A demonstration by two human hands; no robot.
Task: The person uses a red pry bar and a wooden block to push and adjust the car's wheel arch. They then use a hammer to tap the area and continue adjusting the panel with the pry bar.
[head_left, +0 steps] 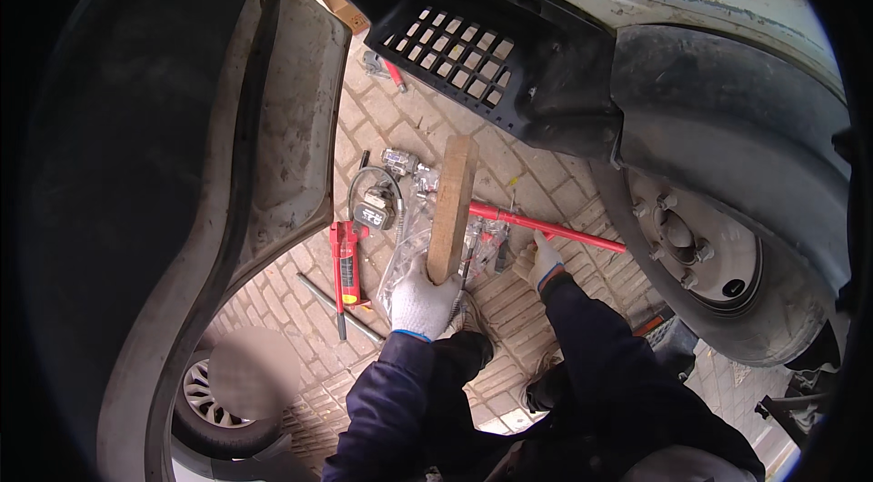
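Observation:
My left hand (424, 302), in a white knit glove with a blue cuff, is closed around the lower end of a thick wooden block (452, 209). The block points away from me, over the tools on the ground. My right hand (544, 262), gloved too, is curled just below a long red bar (568, 233). A tan patch shows at its fingers, and I cannot make out what they hold. Left of the block lie a red hydraulic hand pump (345, 262) with a black hose (359, 180) and a cordless power tool (375, 205). Clear plastic bags (407, 241) lie partly under the block.
On the right, a car wheel hub and tyre (696, 241) sit under a black wheel-arch liner (727, 109). A black grille panel (455, 50) hangs ahead. An open body panel (296, 118) bounds the left. A metal rod (341, 307) and a red-handled jack (394, 75) lie on the paving.

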